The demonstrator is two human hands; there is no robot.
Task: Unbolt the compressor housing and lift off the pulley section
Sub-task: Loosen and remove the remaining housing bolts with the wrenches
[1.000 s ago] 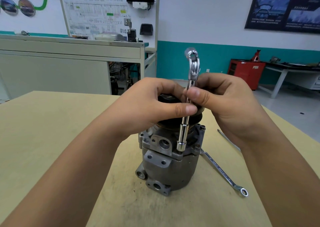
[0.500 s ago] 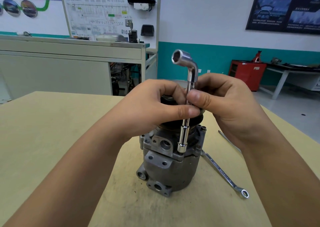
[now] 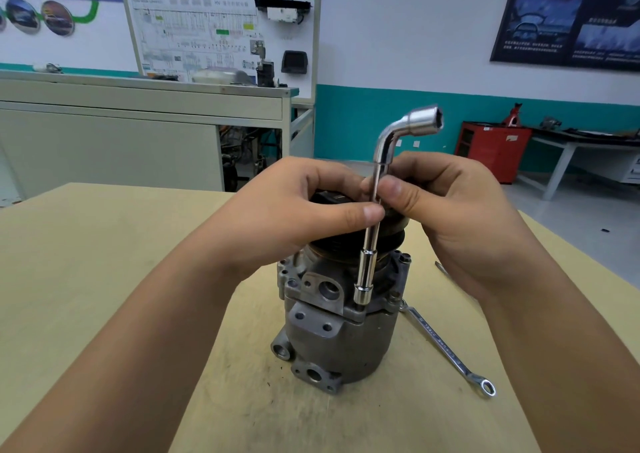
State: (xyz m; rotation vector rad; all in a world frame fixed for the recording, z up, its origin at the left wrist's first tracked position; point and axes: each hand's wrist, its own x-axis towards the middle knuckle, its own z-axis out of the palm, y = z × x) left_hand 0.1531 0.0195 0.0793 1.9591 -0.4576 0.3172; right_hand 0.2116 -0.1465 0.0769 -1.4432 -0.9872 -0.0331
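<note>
2 pinch grips, left hand (image 3: 294, 217) and right hand (image 3: 460, 217), on the L-wrench (image 3: 366, 272), upper socket (image 3: 424, 120) now rightward, leftward before.

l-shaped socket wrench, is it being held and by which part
The left hand and right hand pinch the L-shaped socket wrench mid-shaft, below its bend.

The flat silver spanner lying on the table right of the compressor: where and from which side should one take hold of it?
Pinch the middle of the flat silver spanner across its narrow edges, coming from above on the right. It lies flat on the pale wooden table, and its far end lies close by the grey metal compressor.
</note>
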